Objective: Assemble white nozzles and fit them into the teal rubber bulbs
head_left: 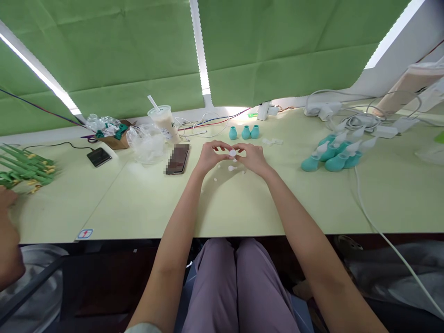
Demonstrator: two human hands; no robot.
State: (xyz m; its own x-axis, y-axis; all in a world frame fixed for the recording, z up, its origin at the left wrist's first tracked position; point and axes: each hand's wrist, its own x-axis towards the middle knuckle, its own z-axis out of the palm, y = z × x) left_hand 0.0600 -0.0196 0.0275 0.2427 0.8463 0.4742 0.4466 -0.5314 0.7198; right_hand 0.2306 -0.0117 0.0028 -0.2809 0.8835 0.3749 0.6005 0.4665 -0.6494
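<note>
Between my fingertips, above the middle of the table, is a small round white piece. My left hand pinches it from the left, and my right hand pinches it from the right. Just below them a white flame-shaped piece lies on the tabletop, with several tiny white bits scattered around it. Behind my hands stand three small turquoise vase-shaped bases. To the right sits a group of turquoise bases with white flame-shaped tops.
Left of my hands lie a phone, a plastic bag and a drink cup with a straw. Cables and adapters crowd the back right, and a white cable crosses the right side. Another person's arm is at far left by green stems.
</note>
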